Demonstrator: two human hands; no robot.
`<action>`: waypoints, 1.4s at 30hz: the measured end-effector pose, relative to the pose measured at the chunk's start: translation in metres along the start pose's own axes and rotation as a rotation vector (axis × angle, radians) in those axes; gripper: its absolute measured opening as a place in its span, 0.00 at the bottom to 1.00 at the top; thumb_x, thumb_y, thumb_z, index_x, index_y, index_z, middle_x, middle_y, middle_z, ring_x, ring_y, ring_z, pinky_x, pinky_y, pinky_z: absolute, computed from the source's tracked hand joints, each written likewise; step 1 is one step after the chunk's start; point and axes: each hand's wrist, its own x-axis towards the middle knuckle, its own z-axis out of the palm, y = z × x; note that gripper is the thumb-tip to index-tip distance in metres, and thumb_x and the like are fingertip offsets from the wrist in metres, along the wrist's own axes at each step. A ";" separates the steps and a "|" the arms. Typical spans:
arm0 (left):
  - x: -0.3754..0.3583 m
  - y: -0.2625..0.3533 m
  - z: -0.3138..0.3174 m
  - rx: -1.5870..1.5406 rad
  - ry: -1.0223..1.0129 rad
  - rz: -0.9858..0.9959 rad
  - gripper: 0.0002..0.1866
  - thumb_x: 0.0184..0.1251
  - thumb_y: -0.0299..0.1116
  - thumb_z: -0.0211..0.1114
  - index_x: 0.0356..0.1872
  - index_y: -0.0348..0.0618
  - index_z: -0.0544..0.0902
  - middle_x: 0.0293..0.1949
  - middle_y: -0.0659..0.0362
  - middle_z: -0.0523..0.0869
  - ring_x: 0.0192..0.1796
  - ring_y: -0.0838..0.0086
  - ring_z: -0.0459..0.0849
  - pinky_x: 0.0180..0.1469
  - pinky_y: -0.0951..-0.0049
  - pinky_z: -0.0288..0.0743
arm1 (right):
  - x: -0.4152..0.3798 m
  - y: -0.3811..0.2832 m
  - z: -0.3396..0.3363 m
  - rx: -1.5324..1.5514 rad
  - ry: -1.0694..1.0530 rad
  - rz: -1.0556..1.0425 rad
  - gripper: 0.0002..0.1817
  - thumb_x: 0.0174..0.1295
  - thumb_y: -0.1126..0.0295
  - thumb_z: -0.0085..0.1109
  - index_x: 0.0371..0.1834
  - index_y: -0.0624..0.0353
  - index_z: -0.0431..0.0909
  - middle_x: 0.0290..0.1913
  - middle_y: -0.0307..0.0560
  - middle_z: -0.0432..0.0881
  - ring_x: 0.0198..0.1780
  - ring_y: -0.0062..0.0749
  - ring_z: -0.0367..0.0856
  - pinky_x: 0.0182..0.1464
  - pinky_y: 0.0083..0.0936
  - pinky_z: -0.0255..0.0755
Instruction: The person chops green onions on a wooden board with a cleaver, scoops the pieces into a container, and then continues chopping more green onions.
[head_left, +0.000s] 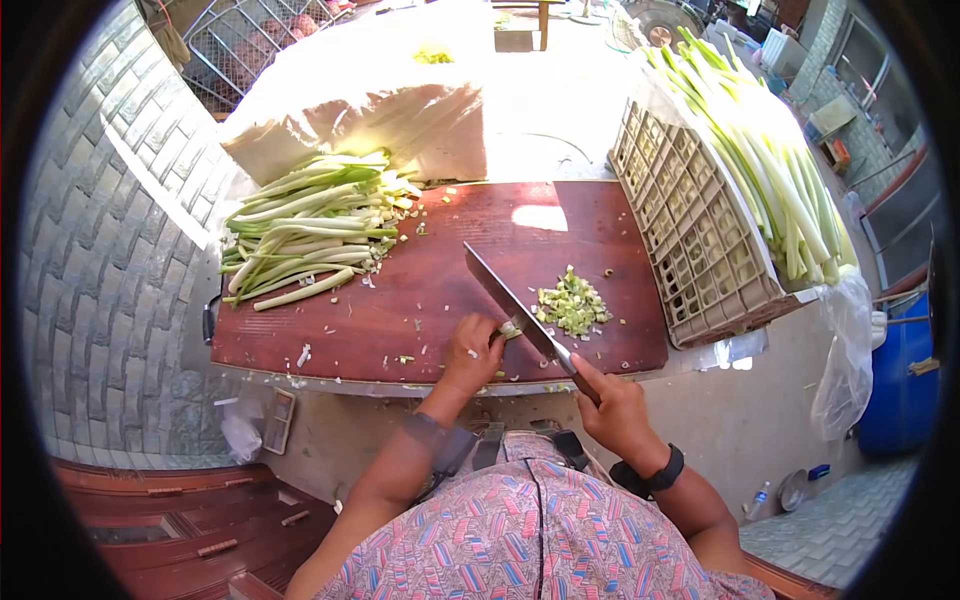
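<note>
My right hand (614,410) is wrapped round the handle of a kitchen knife (508,302), its long blade slanting up and to the left over the red-brown board. My left hand (472,352) is closed on a short length of green onion (511,329), whose cut end shows beside the blade. Just right of the blade lies a heap of chopped green onion (572,303). A pile of whole green onion stalks (305,228) rests on the left part of the board (440,250), with small scraps scattered near it.
A plastic crate (690,220) stacked with long green onions (775,160) leans at the board's right edge. Behind the board stands a cloth-covered block (360,120). A brick wall (120,240) rises on the left, and a blue barrel (900,380) stands at far right.
</note>
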 end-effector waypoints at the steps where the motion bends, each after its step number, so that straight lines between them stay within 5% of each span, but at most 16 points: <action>1: 0.000 0.000 0.001 0.041 -0.031 -0.014 0.09 0.50 0.24 0.67 0.35 0.41 0.80 0.33 0.52 0.80 0.38 0.54 0.79 0.41 0.59 0.75 | 0.000 -0.002 0.000 -0.018 -0.015 -0.010 0.30 0.53 0.74 0.65 0.63 0.49 0.76 0.25 0.54 0.79 0.27 0.49 0.80 0.31 0.40 0.73; 16: 0.010 -0.004 0.005 -0.016 -0.023 0.090 0.05 0.49 0.26 0.66 0.30 0.42 0.82 0.31 0.53 0.79 0.37 0.56 0.80 0.39 0.59 0.75 | 0.040 0.002 0.031 -0.182 -0.099 -0.121 0.32 0.53 0.73 0.64 0.66 0.44 0.73 0.25 0.54 0.79 0.26 0.51 0.79 0.30 0.43 0.73; 20: 0.015 -0.001 0.000 0.084 -0.113 0.120 0.04 0.49 0.25 0.66 0.27 0.41 0.80 0.29 0.53 0.78 0.36 0.56 0.79 0.39 0.59 0.74 | 0.063 0.014 0.037 0.078 -0.058 -0.075 0.31 0.53 0.75 0.64 0.64 0.47 0.74 0.29 0.57 0.81 0.29 0.55 0.81 0.32 0.42 0.74; 35: 0.005 0.022 0.022 0.149 0.110 -0.120 0.03 0.52 0.24 0.64 0.28 0.40 0.79 0.28 0.50 0.78 0.33 0.52 0.80 0.37 0.57 0.76 | 0.025 0.034 -0.005 0.024 -0.111 -0.161 0.30 0.53 0.75 0.65 0.64 0.49 0.75 0.26 0.56 0.79 0.27 0.53 0.81 0.31 0.40 0.74; 42: -0.003 0.026 0.023 0.140 0.025 -0.115 0.04 0.52 0.23 0.62 0.30 0.39 0.79 0.31 0.49 0.79 0.38 0.51 0.80 0.41 0.56 0.76 | 0.039 0.036 0.008 0.036 -0.128 -0.203 0.31 0.52 0.75 0.64 0.64 0.47 0.75 0.26 0.59 0.79 0.28 0.56 0.81 0.31 0.42 0.73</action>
